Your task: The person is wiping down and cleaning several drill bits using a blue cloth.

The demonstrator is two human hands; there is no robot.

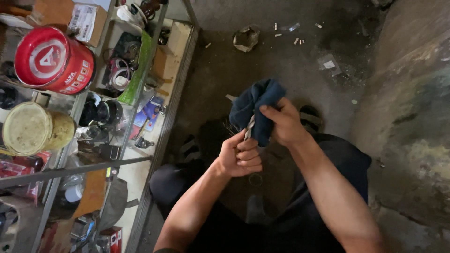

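My left hand (pixel 240 154) is closed around the lower end of a thin grey metal piece (pixel 249 127) that sticks up out of the fist. My right hand (pixel 283 122) grips a dark blue cloth (pixel 255 103) wrapped over the upper part of that metal piece. Both hands meet in the middle of the view, above my knees and the dark floor. What the metal piece is, I cannot tell; most of it is hidden by the cloth and my fingers.
A glass-and-metal shelf unit (pixel 154 117) stands to the left, holding a red tin (pixel 51 58), a yellowish tin (pixel 33 127) and several small parts. A rough wall (pixel 412 117) rises at right. Scraps and a crumpled wrapper (pixel 245 38) lie on the floor.
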